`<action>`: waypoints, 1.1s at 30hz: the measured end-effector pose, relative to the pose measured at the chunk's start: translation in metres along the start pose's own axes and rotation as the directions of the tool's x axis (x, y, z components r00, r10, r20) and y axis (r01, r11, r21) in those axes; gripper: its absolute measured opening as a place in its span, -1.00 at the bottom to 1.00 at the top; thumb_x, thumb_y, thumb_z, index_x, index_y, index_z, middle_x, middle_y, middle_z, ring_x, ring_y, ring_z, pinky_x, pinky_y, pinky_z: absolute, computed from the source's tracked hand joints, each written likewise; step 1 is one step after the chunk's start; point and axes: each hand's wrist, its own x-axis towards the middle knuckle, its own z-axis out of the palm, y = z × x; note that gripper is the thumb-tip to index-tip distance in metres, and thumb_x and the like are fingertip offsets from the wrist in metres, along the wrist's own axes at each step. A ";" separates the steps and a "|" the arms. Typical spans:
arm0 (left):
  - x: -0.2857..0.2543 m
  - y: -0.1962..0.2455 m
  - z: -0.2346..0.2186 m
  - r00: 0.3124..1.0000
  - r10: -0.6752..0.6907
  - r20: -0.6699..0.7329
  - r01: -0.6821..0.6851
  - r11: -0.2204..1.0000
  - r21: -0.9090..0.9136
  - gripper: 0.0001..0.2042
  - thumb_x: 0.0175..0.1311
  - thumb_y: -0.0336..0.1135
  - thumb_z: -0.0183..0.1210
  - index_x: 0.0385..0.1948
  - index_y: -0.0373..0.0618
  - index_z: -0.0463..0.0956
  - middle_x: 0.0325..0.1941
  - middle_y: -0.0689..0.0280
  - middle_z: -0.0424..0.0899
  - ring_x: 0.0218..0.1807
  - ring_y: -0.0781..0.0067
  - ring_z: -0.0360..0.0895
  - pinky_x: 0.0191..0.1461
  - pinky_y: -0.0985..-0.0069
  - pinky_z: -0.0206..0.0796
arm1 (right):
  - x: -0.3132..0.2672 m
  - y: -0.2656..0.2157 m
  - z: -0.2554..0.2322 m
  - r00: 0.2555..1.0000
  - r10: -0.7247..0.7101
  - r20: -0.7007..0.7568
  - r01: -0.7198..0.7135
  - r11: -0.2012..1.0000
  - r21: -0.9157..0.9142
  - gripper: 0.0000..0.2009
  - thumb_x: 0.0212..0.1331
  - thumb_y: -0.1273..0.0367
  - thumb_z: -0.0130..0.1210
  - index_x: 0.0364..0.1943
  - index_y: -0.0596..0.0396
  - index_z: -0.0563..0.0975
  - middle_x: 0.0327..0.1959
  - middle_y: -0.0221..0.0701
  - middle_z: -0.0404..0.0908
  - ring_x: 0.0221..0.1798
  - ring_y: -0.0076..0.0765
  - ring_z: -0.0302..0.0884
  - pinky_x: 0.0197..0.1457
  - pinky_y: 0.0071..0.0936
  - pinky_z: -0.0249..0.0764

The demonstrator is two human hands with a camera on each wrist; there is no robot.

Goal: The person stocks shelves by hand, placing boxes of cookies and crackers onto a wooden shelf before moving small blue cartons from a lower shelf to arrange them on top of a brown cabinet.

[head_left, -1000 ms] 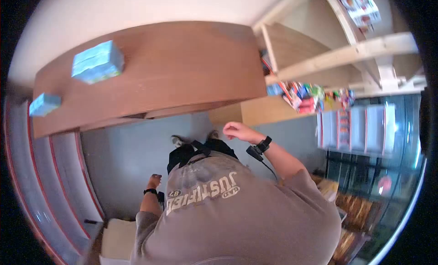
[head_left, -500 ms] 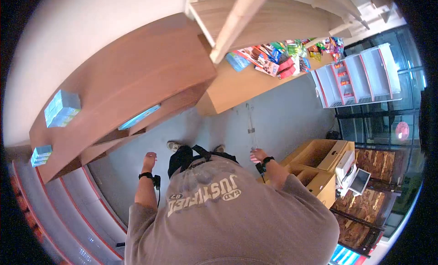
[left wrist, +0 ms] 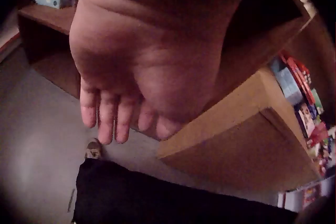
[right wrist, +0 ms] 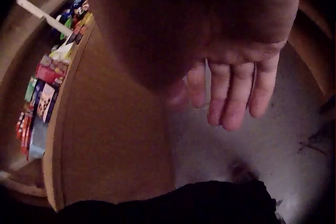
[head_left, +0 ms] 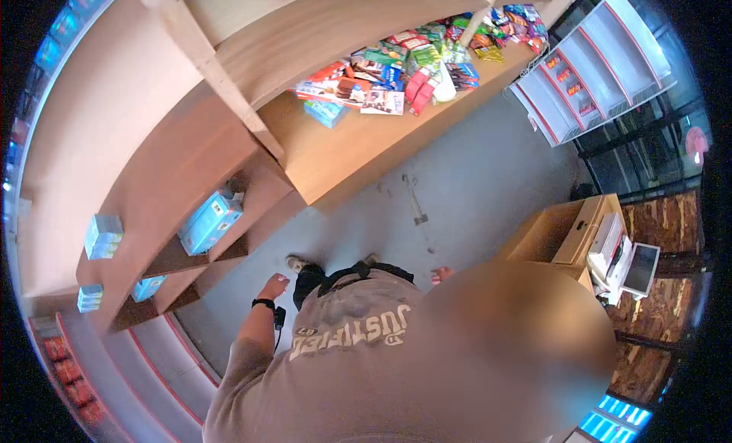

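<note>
Nearby, blue box [head_left: 210,220] sits beyond left hand [head_left: 274,286].

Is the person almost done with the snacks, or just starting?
Hard to call it far along. Done: blue boxes already sit on the shelves. In hand: nothing; the left hand and right hand hang open and hold nothing. Left: a heap of snacks lies unsorted on the counter.

You had wooden shelves [head_left: 229,130] before you, blue boxes [head_left: 210,220] in a lower compartment, a heap of bright snack packets [head_left: 396,69] on the table [head_left: 335,157], and grey floor [head_left: 473,191] underfoot.
</note>
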 end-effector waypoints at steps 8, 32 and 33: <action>0.061 0.148 -0.005 0.988 0.125 0.090 -0.124 0.992 -0.012 -0.68 0.14 -0.16 0.12 -0.21 -0.24 0.48 -0.45 0.22 0.58 -0.41 0.32 0.53 -0.27 0.42 0.37 | 0.062 0.151 -0.054 0.986 0.127 0.112 -0.141 0.982 0.126 -0.63 0.18 0.01 -0.03 -0.11 -0.06 0.47 -0.15 -0.29 0.62 -0.32 -0.20 0.62 -0.39 -0.26 0.51; 0.251 0.477 -0.099 0.633 0.534 -0.560 -0.384 0.845 0.372 -0.08 -0.17 0.04 0.38 0.21 -0.25 0.09 0.28 -0.13 0.15 0.31 -0.15 0.13 0.30 0.09 0.13 | 0.012 0.060 -0.063 0.983 0.175 0.060 -0.181 0.842 0.507 -0.59 0.20 0.07 -0.02 0.02 0.00 0.40 -0.09 -0.34 0.55 -0.11 -0.32 0.56 -0.13 -0.32 0.51; 0.265 0.473 -0.101 0.595 0.537 -0.597 -0.388 0.843 0.372 -0.06 -0.19 0.04 0.40 0.22 -0.24 0.07 0.28 -0.12 0.14 0.32 -0.16 0.12 0.28 0.08 0.15 | 0.008 0.041 -0.059 0.981 0.194 0.003 -0.168 0.840 0.516 -0.62 0.22 0.09 -0.04 0.00 0.00 0.40 -0.10 -0.32 0.55 -0.13 -0.31 0.55 -0.16 -0.32 0.50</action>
